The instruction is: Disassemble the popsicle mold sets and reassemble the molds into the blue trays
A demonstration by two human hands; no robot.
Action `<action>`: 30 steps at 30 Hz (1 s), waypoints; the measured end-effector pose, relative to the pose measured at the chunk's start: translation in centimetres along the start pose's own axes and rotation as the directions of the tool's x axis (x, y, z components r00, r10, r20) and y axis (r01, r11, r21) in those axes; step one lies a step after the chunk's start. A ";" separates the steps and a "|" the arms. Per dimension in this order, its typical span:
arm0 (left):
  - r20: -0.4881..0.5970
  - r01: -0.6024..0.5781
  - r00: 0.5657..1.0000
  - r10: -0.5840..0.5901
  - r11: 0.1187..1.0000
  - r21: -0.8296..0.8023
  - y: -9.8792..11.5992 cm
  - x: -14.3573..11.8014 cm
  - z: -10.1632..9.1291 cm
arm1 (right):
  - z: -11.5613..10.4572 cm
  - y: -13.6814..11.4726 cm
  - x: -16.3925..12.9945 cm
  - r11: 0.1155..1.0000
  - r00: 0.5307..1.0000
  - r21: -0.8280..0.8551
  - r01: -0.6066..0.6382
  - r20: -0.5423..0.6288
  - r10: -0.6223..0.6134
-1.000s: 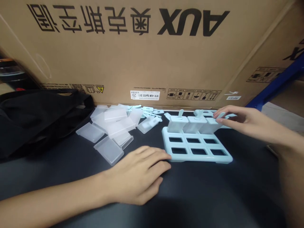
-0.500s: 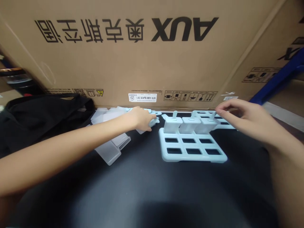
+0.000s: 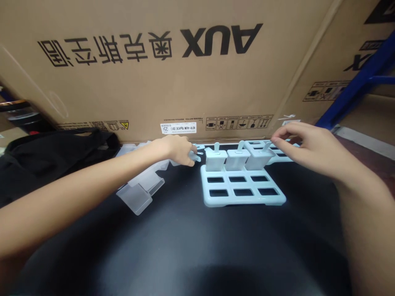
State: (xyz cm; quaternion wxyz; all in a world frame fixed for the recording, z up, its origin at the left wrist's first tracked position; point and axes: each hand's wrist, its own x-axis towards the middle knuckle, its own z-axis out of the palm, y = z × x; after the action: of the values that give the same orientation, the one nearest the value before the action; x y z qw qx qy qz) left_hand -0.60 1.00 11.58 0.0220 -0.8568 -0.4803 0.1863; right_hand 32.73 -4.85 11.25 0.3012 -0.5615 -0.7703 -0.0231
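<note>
A: Pale-blue mould tray [image 3: 243, 193] centre, three moulds [image 3: 237, 159] in back row. Hidden bits?
B: Left hand [image 3: 175, 149] pinches small blue piece [image 3: 195, 156], mostly covered. Right hand [image 3: 304, 148], fingers curled, touches rightmost stick [image 3: 267, 146]. Tray slid slightly left versus earlier frame.

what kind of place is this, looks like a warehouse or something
Probably a storeroom or warehouse used as a packing bench: a huge AUX shipping carton stands behind the black table, beside a blue rack upright, with loose clear plastic cases piled by a pale blue tray.
</note>
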 end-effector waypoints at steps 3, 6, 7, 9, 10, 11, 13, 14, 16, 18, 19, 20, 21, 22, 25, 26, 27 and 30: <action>-0.001 0.002 1.000 -0.002 1.000 0.001 0.3 -0.1 -0.4 | 0.1 0.0 0.0 1.000 1.000 0.000 0.011 0.011 -0.011; 0.001 0.004 1.000 -0.004 0.998 0.065 0.7 -0.3 -0.8 | 0.2 0.1 0.1 1.000 0.999 -0.011 0.024 0.027 -0.023; 0.003 0.002 1.000 -0.003 0.995 0.100 0.8 -0.4 -1.0 | 0.2 0.2 0.1 1.000 0.999 -0.014 0.028 0.030 -0.027; 0.008 -0.006 1.000 0.005 0.986 0.164 1.0 -0.6 -1.2 | 0.2 0.2 0.1 0.999 0.999 -0.017 0.037 0.032 -0.036; 0.009 -0.013 1.000 0.011 0.982 0.186 1.1 -0.7 -1.3 | 0.3 0.2 0.1 0.999 0.999 -0.016 0.042 0.035 -0.042; 0.008 -0.017 1.000 0.016 0.979 0.203 1.1 -0.9 -1.3 | 0.3 0.2 0.1 0.999 0.998 -0.015 0.046 0.037 -0.045; -0.008 -0.024 1.000 0.027 0.971 0.237 1.1 -1.2 -1.5 | 0.3 0.3 0.1 0.999 0.998 -0.017 0.048 0.038 -0.047; -0.015 -0.026 0.999 0.031 0.967 0.255 1.1 -1.3 -1.6 | 0.2 0.3 0.1 0.999 0.998 -0.019 0.049 0.034 -0.048; -0.028 -0.021 0.999 0.030 0.960 0.280 1.1 -1.8 -1.9 | 0.2 0.3 0.1 0.999 0.998 -0.024 0.047 0.030 -0.047; -0.030 -0.011 0.999 0.020 0.959 0.283 1.0 -2.3 -2.3 | 0.2 0.3 0.1 0.999 0.999 -0.024 0.041 0.032 -0.040; -0.031 -0.004 0.999 0.013 0.960 0.279 0.9 -2.6 -2.5 | 0.1 0.3 0.1 0.999 0.999 -0.025 0.036 0.032 -0.035; -0.033 0.001 0.999 0.009 0.962 0.274 0.9 -2.9 -2.6 | 0.1 0.3 0.1 0.999 0.999 -0.026 0.031 0.031 -0.031; -0.036 0.003 0.999 0.007 0.963 0.269 0.8 -3.2 -2.7 | 0.1 0.2 0.1 0.999 0.999 -0.028 0.028 0.029 -0.027; -0.038 0.000 0.999 0.010 0.964 0.265 0.8 -3.5 -2.8 | 0.0 0.2 0.1 0.999 0.999 -0.030 0.026 0.025 -0.025; -0.041 -0.023 0.999 0.034 0.969 0.246 0.4 -4.3 -2.6 | -0.1 -0.1 0.1 0.999 1.000 -0.034 0.023 0.016 -0.023; -0.043 -0.032 0.998 0.043 0.972 0.234 0.2 -4.6 -2.3 | -0.2 -0.2 0.1 0.999 1.000 -0.035 0.025 0.015 -0.024; -0.043 -0.039 0.998 0.050 0.976 0.216 -0.1 -4.8 -2.0 | -0.2 -0.3 0.1 0.999 1.000 -0.037 0.026 0.012 -0.026; -0.043 -0.075 0.996 0.082 0.987 0.142 -0.8 -5.2 -1.2 | -0.2 -0.4 0.1 0.999 0.999 -0.039 0.032 0.007 -0.032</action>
State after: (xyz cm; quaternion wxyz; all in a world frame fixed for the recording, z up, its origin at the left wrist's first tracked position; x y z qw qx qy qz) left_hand -3.25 -2.75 14.38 0.0864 -0.8757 -0.4312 0.1994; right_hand 32.47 -4.98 11.55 0.2872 -0.5550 -0.7796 -0.0415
